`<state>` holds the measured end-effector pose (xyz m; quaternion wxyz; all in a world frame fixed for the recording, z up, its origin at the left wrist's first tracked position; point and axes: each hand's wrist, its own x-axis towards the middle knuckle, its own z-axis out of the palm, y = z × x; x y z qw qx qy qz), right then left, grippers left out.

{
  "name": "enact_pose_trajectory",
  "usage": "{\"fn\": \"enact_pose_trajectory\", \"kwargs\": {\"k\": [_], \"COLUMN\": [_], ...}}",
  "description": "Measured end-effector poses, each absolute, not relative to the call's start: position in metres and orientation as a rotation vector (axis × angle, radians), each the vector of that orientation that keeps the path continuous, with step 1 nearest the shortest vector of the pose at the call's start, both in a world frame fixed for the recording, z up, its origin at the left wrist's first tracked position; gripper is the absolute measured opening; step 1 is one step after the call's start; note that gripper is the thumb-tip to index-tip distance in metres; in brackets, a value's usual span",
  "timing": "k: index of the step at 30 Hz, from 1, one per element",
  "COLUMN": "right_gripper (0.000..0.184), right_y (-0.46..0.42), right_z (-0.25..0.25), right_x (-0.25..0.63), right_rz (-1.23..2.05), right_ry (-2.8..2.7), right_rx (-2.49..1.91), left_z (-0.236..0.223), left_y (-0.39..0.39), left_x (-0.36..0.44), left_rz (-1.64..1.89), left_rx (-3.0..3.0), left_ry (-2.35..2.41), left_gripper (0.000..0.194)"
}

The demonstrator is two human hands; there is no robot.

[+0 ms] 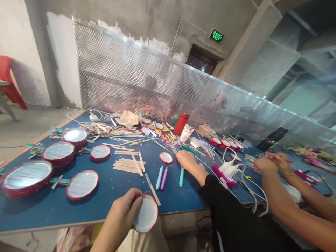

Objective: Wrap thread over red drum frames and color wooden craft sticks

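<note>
My left hand [125, 209] grips a round white lid with a red rim [146, 214], held upright just past the table's front edge, thumb across its face. My right hand [191, 163] reaches over the table in a black sleeve, back of the hand up. Its fingers are mostly hidden from me, close to a teal pen-like tool [190, 150] and small scraps. Another red-rimmed lid [166, 157] lies just left of that hand. Between my hands are a light blue pen [159, 177], a purple pen [164, 178], a green pen [181, 177] and a colour-marked wooden stick [152, 189].
Wooden craft sticks [127, 165] lie in the middle. Red-rimmed discs on stick handles [82, 184] stand at left, some stacked. A red bottle [181, 124] and paper cup [186, 133] are behind. A purple power strip [224, 176] with white cables and a co-worker's hands [273, 163] are at right.
</note>
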<state>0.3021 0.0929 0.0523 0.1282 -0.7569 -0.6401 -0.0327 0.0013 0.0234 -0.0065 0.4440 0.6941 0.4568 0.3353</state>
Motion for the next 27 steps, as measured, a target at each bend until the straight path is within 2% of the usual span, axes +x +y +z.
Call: {"fn": "enact_pose_trajectory", "kwargs": {"k": [2,7,9,15,22,27], "right_gripper": [0.037,0.028,0.020,0.017,0.014,0.015], "right_y": [0.103,0.101,0.086,0.029,-0.003,-0.002], "right_z": [0.052,0.053,0.054,0.053,0.048,0.049], "right_x": [0.306,0.303,0.289,0.218,0.167,0.167], "right_rz": [0.033,0.371,0.496,0.755,0.627,0.812], "right_ry": [-1.847,-1.766,-1.758,-1.808,-1.964,-1.907], "right_rx": [-2.216,-2.198,-2.113,-1.765,-1.577,-1.544], "left_z": [-0.005,0.001,0.003,0.009,0.013,0.016], "left_y": [0.022,0.023,0.023,0.019,0.014,0.012], "left_x": [0.002,-0.002,-0.004,-0.006,-0.001,0.001], "left_rz": [0.864,0.882,0.849,0.829,0.878,0.902], "left_rx": [1.719,1.724,1.721,1.661,1.617,1.651], "left_ry": [1.138,1.058,1.017,0.981,1.075,1.096], "left_gripper": [0.030,0.031,0.031,0.034,0.031,0.025]}}
